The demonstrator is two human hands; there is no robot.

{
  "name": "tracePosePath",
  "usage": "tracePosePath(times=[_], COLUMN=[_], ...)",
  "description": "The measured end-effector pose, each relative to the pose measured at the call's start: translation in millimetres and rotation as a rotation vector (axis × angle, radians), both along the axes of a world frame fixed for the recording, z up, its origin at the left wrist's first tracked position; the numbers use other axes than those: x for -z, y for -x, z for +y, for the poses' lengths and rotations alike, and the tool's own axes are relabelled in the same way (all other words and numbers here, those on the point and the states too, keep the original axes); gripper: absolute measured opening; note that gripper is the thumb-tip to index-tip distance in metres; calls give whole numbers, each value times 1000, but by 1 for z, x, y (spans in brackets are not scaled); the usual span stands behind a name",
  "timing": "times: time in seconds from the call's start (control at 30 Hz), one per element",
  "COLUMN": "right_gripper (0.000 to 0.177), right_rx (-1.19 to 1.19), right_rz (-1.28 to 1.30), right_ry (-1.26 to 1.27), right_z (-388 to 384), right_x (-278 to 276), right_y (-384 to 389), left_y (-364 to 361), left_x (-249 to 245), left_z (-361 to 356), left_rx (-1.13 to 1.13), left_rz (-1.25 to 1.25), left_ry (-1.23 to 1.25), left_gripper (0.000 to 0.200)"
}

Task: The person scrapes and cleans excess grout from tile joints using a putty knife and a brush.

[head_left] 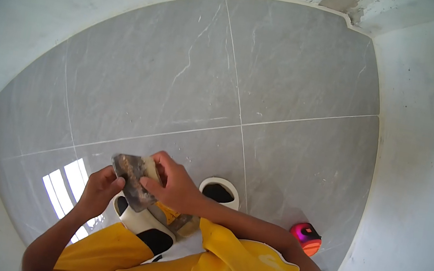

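A flat, grey-brown stained piece (pixel 133 180), perhaps a scraper blade, is held up in front of my body, above the shoes. My left hand (pixel 100 190) pinches its left edge between thumb and fingers. On the other side, my right hand (pixel 171 182) grips a paler part at its upper right, with the thumb on the near face. Below the piece, partly hidden by my right arm, there is a yellow and grey object (pixel 174 218) that I cannot make out.
White shoes with black insides (pixel 140 223) are at my feet, one more (pixel 220 192) to the right. A pink and orange round device (pixel 305 238) rests on the grey tiled floor (pixel 204 75). Pale walls (pixel 424 143) rise around the floor.
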State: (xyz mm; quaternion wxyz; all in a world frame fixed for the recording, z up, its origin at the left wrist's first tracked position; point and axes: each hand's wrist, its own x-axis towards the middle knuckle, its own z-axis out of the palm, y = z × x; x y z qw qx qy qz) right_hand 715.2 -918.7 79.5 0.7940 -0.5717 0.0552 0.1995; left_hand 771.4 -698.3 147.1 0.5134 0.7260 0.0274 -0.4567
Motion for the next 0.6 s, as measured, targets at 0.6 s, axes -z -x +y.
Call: tracePosePath(times=[0.6], right_gripper=[30], right_rx=[73], right_rz=[74], right_ry=[310], right_z=[-38], right_x=[26], right_y=[37], left_y=[-30], left_x=[-81], left_z=[235], left_rx=[276], left_rz=[-151], left_ry=[-723], left_gripper=[64])
